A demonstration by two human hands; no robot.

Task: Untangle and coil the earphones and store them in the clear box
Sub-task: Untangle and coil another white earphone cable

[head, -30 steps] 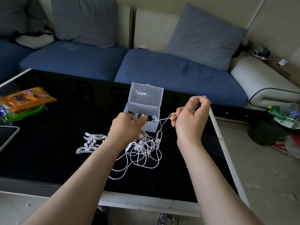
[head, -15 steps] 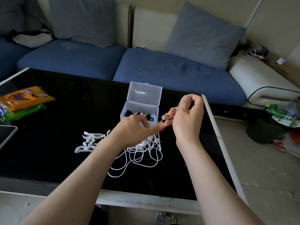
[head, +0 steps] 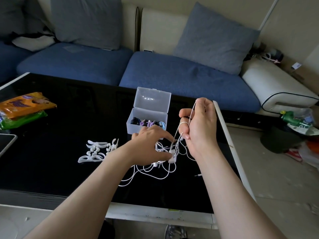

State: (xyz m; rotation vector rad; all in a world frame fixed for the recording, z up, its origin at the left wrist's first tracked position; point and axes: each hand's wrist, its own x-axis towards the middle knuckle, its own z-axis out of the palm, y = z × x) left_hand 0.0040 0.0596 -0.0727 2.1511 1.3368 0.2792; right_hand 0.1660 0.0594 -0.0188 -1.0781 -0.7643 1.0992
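1. Head view, earphones (head: 156, 172): white, tangled, heaped on the black bench (head: 60, 152) just in front of the clear box (head: 146, 125). One strand lifted off the heap up to the right hand.
2. Right hand (head: 198, 128): raised above the right part of the bench. Grip closed on the strand, with the cord pinched between thumb and forefinger and looped over the lower fingers.
3. Left hand (head: 150, 145): low over the heap, fingers spread and half bent, thumb tip touching a white bud. Firm grip or mere touch: cannot tell.
4. Clear box: lid open and upright, small dark, purple and blue parts inside.
5. White hooks (head: 96, 150): just left of the heap.
6. Snack packets (head: 22, 107): at the left edge of the bench.
7. Blue sofa (head: 172, 75): behind the bench.
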